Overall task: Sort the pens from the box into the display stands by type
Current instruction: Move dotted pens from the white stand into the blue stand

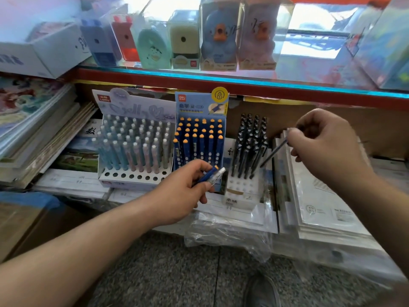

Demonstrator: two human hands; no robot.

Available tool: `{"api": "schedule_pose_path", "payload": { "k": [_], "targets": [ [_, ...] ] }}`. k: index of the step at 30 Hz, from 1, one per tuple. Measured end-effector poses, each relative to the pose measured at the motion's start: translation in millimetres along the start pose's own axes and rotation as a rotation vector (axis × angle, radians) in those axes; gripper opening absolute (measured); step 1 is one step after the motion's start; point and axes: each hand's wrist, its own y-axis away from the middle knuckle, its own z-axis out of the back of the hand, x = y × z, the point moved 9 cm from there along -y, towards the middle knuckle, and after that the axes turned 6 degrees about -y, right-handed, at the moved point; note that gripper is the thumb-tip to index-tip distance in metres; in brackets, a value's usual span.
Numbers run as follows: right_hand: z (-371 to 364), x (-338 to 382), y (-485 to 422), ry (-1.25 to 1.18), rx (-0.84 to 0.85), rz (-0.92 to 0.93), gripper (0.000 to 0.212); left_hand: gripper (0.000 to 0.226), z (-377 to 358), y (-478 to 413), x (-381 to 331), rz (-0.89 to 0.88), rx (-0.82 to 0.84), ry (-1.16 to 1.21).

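Now | right hand (325, 140): slim dark pen (274, 152) (tilted) | left hand (183, 191): blue pen (207, 175)

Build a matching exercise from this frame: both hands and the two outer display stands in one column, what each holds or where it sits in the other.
Column one:
1. left hand
2. right hand
3. pastel pen stand
4. white stand of dark pens

Column two:
A. leftmost of the three stands
B. pinches a single dark pen
C. rightmost of the three stands
D. grips a blue pen

Pairs: 1-D, 2-B, 3-A, 4-C
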Motion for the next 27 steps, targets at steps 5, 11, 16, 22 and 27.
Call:
{"api": "schedule_pose_path", "payload": {
  "k": [5,11,16,22,27],
  "targets": [
    [-17.7,2.0,1.4,0.148,0.077,0.086,0.011,0.02,-0.9,-0.8,-0.4,0.004,-0.011,-0.001],
    [-37.6,-1.4,2.7,0.241,0.15,0.117,0.01,0.02,-0.6,-2.9,1.5,0.0,-0.016,-0.011],
    [-57.1,-15.6,4.7,0.456,0.329,0.001,0.026,0.02,1.5,-2.5,0.8,-0.007,-0.022,-0.004],
    [-44.7,39.5,17.7,0.292,0.096,0.207,0.021,0.021,8.2,2.9,1.5,-0.001,-0.036,0.044],
    [-121.4,39.7,41.6,0.039,0.457,0.079,0.018,0.02,19.5,12.8,5.1,-0.006,-0.076,0.138]
  ]
}}
